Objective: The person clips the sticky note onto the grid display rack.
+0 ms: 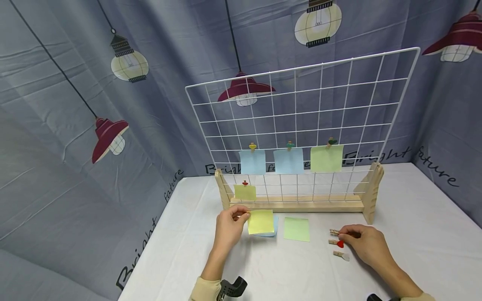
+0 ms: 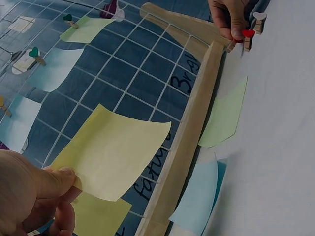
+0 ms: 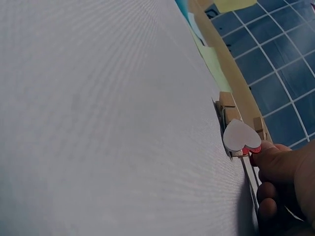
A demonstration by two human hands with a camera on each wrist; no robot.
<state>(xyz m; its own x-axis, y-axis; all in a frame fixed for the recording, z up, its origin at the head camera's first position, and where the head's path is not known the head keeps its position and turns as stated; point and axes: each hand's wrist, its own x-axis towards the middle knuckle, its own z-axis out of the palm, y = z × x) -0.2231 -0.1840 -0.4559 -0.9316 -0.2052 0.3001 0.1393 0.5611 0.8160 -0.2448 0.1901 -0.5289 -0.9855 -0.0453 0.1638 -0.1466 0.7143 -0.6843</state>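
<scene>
The left hand point(image 1: 230, 228) pinches the yellow note point(image 1: 260, 221) by its left edge, partly hiding blue notes point(image 2: 199, 196); the right hand point(image 1: 363, 242) pinches a wooden clip point(image 1: 334, 232) beside the red heart clip point(image 1: 340, 243); between both lies a green note point(image 1: 296, 229)

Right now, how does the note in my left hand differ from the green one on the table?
The held note is yellow, the table note light green. Your left hand pinches the held note; the table note lies untouched on the white tabletop. Both are roughly square and unclipped.
</scene>
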